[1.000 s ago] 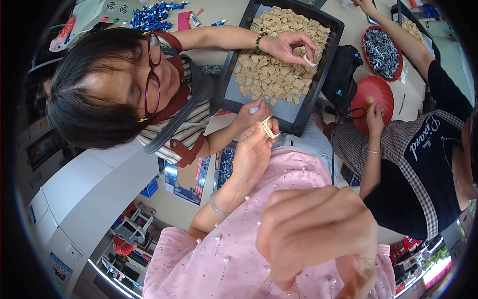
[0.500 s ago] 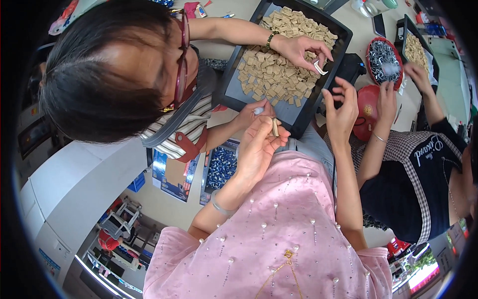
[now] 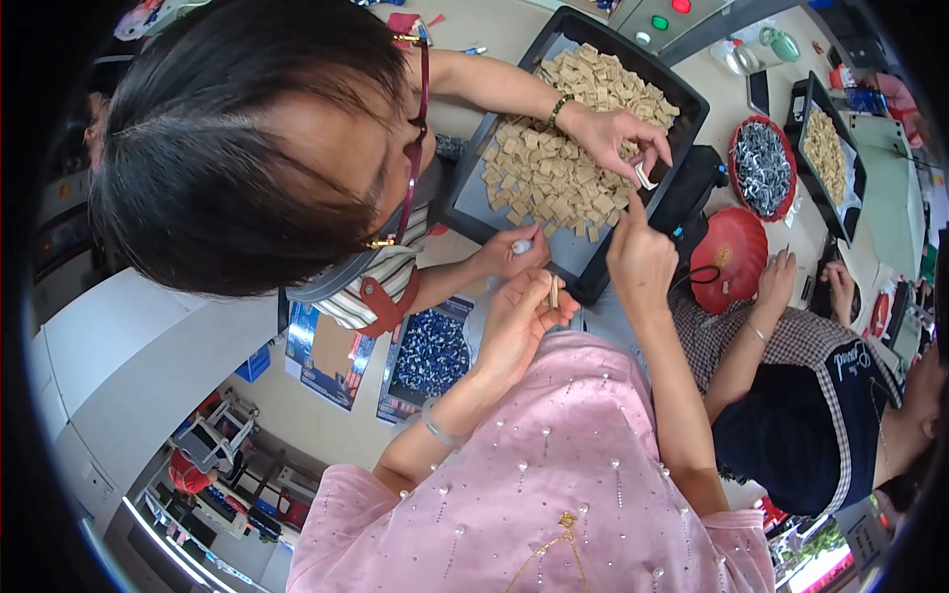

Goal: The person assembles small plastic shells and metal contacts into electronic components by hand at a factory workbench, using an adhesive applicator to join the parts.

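head view: your left hand (image 3: 518, 324) pinches a small tan piece (image 3: 554, 290) between thumb and fingers, just outside the black tray (image 3: 589, 289) at its near corner. the piece is turned edge-on to the camera; so light a pinch probably suits something this thin, since it leaves much of the piece uncovered.

your right hand (image 3: 643, 265) reaches along the tray's right side, index finger (image 3: 635, 211) stretched out and the others folded under. you can't tell from here whether anything sits in the palm. the finger seems meant to single out the pale strip (image 3: 646, 177) that a co-worker's upper hand (image 3: 618, 138) pinches above the tray rim; whether your fingertip touches that hand is unclear. the co-worker's lower hand (image 3: 506, 259) curls round a white thing (image 3: 522, 246), near your left hand, which likely lets you both see your piece and the strip together.

more tan pieces (image 3: 563, 178) lie heaped in the tray, whose raised rim presumably keeps them from spilling; it lies between you two, within reach of both. to the right, past a black bag (image 3: 704, 180), sit a red plate (image 3: 720, 285) and dark clips (image 3: 761, 166) in a bowl (image 3: 786, 207), apparently kept separate by kind.
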A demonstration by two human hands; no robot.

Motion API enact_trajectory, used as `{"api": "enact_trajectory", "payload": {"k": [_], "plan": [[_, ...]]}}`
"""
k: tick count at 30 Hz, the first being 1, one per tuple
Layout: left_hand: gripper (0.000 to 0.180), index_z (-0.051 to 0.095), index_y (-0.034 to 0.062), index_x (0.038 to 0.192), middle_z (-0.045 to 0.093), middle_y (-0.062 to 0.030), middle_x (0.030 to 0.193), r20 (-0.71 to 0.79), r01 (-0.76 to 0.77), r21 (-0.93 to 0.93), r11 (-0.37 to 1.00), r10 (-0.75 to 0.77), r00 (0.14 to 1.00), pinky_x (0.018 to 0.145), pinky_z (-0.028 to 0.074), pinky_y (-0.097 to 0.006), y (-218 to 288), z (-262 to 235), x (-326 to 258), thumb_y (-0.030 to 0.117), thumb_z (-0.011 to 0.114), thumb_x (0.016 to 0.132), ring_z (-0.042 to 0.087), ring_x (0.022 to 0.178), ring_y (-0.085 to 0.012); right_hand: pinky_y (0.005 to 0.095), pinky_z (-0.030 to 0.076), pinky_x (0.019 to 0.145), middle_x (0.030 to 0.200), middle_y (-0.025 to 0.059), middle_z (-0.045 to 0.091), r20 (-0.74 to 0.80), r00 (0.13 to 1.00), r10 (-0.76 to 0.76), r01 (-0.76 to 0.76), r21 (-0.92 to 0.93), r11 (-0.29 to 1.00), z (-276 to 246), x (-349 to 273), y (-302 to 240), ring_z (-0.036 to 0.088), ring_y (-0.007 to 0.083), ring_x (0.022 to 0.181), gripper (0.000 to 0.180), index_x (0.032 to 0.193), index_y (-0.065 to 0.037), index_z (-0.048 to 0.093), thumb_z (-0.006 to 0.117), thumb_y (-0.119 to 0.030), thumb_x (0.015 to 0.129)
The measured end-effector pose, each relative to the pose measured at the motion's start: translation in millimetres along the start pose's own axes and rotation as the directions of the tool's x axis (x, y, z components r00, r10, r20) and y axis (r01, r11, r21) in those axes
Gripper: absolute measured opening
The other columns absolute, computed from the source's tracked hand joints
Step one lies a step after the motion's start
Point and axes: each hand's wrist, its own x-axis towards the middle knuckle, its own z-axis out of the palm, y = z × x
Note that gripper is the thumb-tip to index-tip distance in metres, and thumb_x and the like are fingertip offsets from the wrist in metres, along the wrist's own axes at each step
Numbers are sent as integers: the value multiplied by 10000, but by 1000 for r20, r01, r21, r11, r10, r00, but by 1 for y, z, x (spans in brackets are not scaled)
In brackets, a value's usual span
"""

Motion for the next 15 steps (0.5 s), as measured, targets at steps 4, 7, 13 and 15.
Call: {"api": "enact_trajectory", "payload": {"k": [4,7,13,15], "plan": [[173,544,42,934,610,-69,812,34,9,-3,1000,-9,999,684,470,-271,-4,-1,2,211,509,948,604,752,-151,448,447,416,515,179,568,34,999,9,-8,-33,999,8,6,-11,581,337,438,419,1202,70,513,533,-112,826],[174,535,44,920,618,-80,802,33,7,16,1000,-7,999,680,468,-258,-5,-3,4,212,505,951,608,753,-152,439,444,399,506,183,560,20,999,29,-27,-81,996,14,12,-11,578,332,430,438,1220,72,501,537,-108,822],[166,536,51,917,616,-72,800,39,19,30,999,-20,999,683,471,-254,-8,-2,9,212,512,947,611,757,-151,442,450,398,505,175,567,13,1000,14,-13,-111,994,19,20,-6,590,331,442,442,1180,98,510,534,-72,773],[166,536,52,917,617,-71,801,44,22,28,999,-23,999,685,471,-253,-9,-3,11,213,513,946,611,757,-150,442,456,402,507,173,570,23,1000,9,-7,-113,994,21,21,-4,594,331,446,428,1157,105,519,531,-64,764]]}}
